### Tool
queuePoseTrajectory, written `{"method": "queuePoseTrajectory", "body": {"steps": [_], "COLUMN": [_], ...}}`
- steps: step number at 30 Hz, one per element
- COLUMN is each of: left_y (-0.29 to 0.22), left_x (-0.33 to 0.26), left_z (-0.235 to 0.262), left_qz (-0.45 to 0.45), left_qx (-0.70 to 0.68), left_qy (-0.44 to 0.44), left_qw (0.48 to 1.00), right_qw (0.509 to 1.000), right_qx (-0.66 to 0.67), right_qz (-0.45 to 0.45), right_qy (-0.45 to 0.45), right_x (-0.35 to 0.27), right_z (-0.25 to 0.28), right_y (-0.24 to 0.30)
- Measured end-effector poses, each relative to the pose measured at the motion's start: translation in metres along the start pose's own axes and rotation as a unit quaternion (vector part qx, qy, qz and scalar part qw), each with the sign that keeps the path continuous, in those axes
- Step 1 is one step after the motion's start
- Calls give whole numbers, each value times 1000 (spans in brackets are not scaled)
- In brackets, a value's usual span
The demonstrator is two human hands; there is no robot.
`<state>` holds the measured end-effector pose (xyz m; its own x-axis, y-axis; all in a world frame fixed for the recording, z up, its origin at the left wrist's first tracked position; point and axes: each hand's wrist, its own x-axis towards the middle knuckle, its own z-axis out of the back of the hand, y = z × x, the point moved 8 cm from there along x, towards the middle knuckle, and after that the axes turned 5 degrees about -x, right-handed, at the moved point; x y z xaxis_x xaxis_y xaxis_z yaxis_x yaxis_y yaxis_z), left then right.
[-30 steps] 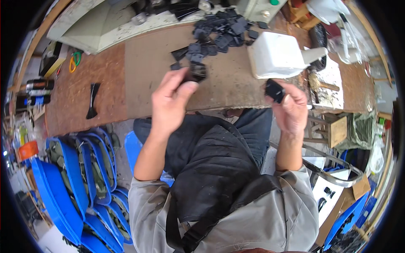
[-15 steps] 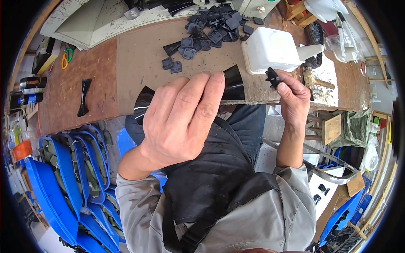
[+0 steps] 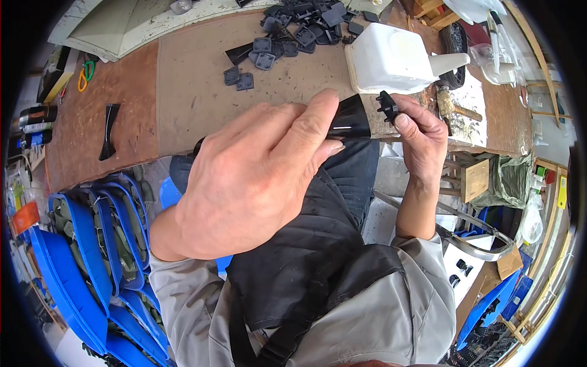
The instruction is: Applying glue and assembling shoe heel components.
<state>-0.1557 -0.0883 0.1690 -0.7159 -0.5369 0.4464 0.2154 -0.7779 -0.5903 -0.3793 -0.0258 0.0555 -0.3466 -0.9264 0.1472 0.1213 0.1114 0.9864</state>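
Observation:
My left hand (image 3: 251, 171) is closed around a glossy black flared plastic piece (image 3: 351, 117), whose wide end sticks out past the fingertips to the right. The hand covers its middle. Between thumb and fingers, my right hand (image 3: 422, 131) pinches a small black plastic cap (image 3: 386, 106) with prongs facing left. The cap is just right of the flared end, with a narrow gap between them. A similar black flared piece (image 3: 109, 131) lies on the table at the left.
Loose black caps (image 3: 306, 33) are heaped at the back of the table. A white plastic bottle (image 3: 391, 58) with a spout lies right of them, near a hammer (image 3: 458, 110). Scissors (image 3: 85, 75) lie far left. Blue bins (image 3: 67, 293) stand lower left, a wooden stool (image 3: 474, 180) lower right.
My left hand has turned and brought the flared piece rightward toward the cap. The right hand has shifted slightly left, with the cap's prongs now facing the piece. The view has tilted a little.

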Motion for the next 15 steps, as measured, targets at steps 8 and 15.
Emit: {"method": "queuePoseTrajectory", "body": {"steps": [8,15], "left_y": [25,90], "left_x": [8,-8], "left_z": [-16,-63], "left_qz": [87,223], "left_qx": [-162,-391], "left_qy": [54,44], "left_qw": [981,892], "right_qw": [999,952], "right_qx": [-7,-278], "right_qz": [32,86], "right_qy": [-44,-92], "right_x": [15,59], "right_z": [33,70], "right_y": [17,36]}}
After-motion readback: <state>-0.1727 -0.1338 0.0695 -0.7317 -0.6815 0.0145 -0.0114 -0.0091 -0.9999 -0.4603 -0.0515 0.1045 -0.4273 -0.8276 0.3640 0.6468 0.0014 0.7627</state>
